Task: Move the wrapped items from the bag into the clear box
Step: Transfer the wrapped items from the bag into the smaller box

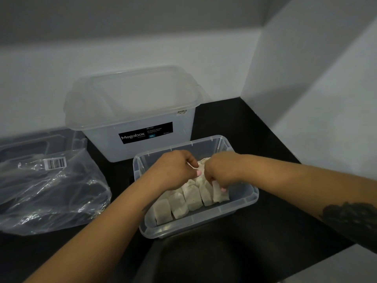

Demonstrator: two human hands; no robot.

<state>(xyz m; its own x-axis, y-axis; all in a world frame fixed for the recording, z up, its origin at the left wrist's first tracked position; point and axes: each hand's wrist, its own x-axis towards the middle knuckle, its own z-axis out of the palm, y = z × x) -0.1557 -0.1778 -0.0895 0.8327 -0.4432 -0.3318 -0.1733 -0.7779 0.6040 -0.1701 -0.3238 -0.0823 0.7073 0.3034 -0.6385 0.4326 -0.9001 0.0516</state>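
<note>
Both of your hands are down inside the small clear plastic box (242,203), which sits on the black table (265,231) in front of you. Your left hand (173,170) has its fingers curled around the top of a pale paper-wrapped item (201,167) at the far end of the row, with the thumb pressed against the wrapper. Your right hand (221,170) curls its fingers over the neighbouring wrappers and pinches the upper edge of the rightmost one (219,194). The white wrapped items (177,205) stand upright, side by side and touching, in a row that runs diagonally along the box floor from the near left corner towards the far right.

The crumpled clear plastic bag (51,193) with a barcode sticker lies on the table to your left, well apart from the box; you cannot tell whether anything is in it. Behind the small box stands a larger translucent lidded storage tub (132,111) bearing a black "Megabox" label. A clear flat lid (30,144) lies behind the bag, near the wall.
</note>
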